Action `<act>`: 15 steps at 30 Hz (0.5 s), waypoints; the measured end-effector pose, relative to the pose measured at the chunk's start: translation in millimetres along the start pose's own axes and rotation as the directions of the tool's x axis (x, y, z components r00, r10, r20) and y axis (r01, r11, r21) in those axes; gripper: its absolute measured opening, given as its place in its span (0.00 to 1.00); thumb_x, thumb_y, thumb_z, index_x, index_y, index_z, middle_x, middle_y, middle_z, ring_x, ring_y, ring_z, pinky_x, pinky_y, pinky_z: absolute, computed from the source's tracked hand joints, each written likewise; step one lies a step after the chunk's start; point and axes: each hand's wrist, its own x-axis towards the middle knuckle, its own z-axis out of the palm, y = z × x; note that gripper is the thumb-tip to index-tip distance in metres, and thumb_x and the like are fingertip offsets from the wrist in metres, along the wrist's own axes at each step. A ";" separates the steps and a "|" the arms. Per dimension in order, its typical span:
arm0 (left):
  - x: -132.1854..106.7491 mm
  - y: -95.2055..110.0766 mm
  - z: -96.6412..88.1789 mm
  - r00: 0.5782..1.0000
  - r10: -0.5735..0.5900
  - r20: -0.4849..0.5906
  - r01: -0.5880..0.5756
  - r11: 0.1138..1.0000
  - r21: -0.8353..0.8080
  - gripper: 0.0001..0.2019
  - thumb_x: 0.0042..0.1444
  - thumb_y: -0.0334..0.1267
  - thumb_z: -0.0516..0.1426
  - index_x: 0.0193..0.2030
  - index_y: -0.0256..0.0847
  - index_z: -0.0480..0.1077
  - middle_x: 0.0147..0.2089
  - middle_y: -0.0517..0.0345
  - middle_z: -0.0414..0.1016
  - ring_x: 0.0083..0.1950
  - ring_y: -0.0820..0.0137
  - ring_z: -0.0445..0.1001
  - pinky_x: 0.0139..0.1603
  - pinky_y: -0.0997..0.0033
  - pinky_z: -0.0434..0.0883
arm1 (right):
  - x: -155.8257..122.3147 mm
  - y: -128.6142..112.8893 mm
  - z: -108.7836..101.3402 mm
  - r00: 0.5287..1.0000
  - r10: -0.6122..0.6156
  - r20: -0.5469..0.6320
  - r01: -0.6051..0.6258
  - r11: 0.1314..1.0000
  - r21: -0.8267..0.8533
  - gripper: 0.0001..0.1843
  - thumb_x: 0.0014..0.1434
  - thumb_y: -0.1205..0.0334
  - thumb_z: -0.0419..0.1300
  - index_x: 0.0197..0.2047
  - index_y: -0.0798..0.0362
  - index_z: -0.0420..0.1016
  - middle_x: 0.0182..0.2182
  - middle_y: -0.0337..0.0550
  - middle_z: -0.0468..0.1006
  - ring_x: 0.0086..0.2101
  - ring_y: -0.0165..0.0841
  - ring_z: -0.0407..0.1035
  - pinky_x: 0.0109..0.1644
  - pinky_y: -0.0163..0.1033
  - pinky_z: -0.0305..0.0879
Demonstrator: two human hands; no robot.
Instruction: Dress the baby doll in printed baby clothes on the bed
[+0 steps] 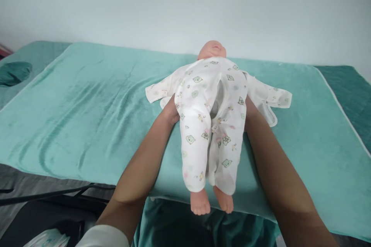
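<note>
A baby doll (212,49) lies on its back on the padded green bed cover, head toward the wall and bare feet at the near edge. White trousers with bear prints (194,139) cover its front from chest to ankles, with a gap showing at the crotch. A white printed baby top (278,96) is spread beneath it, both sleeves out to the sides. My left hand (173,111) reaches in at the doll's left-of-picture side, its fingers hidden behind the trousers. On the opposite side, my right hand (249,112) goes in likewise, fingers out of sight.
The green cover (87,96) has wrinkles on the left and lies along a pale wall (162,11). A darker quilted layer (344,88) shows at the right end. Dark green fabric (13,73) lies far left. Below left stands a black item with a bar (52,197) and a package (49,238).
</note>
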 end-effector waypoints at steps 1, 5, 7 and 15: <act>-0.9 -0.3 0.4 1.000 0.007 -0.001 -0.007 1.000 -0.012 0.17 0.50 0.51 0.68 0.42 0.43 0.78 0.42 0.50 0.84 0.60 0.46 0.75 0.67 0.40 0.69 | -0.2 -0.5 0.0 1.000 0.029 0.013 -0.029 0.999 0.023 0.18 0.56 0.46 0.65 0.48 0.44 0.80 0.52 0.42 0.82 0.56 0.46 0.73 0.62 0.56 0.73; 0.1 -2.9 0.5 0.998 0.052 -0.041 -0.052 0.998 -0.021 0.18 0.51 0.50 0.68 0.44 0.43 0.78 0.42 0.51 0.84 0.59 0.47 0.75 0.66 0.41 0.69 | 2.2 0.4 -1.4 0.999 0.047 0.024 -0.048 0.998 0.045 0.17 0.53 0.48 0.68 0.44 0.43 0.81 0.52 0.41 0.83 0.57 0.47 0.72 0.62 0.53 0.73; 4.9 -5.4 -1.3 0.992 0.113 -0.060 -0.113 0.994 0.005 0.18 0.51 0.50 0.67 0.44 0.43 0.78 0.43 0.52 0.84 0.58 0.50 0.76 0.66 0.45 0.70 | 4.5 2.9 -2.3 0.999 0.042 -0.006 -0.042 0.997 0.069 0.18 0.51 0.49 0.69 0.45 0.44 0.81 0.54 0.41 0.82 0.60 0.47 0.70 0.65 0.51 0.70; 18.6 -14.9 -6.2 0.977 0.204 -0.065 -0.194 0.971 0.138 0.20 0.53 0.55 0.62 0.46 0.44 0.78 0.42 0.53 0.83 0.55 0.52 0.79 0.56 0.52 0.78 | 12.3 15.3 -7.1 0.991 0.102 -0.085 -0.094 0.991 0.091 0.19 0.52 0.43 0.65 0.43 0.44 0.79 0.54 0.44 0.82 0.58 0.46 0.72 0.62 0.50 0.72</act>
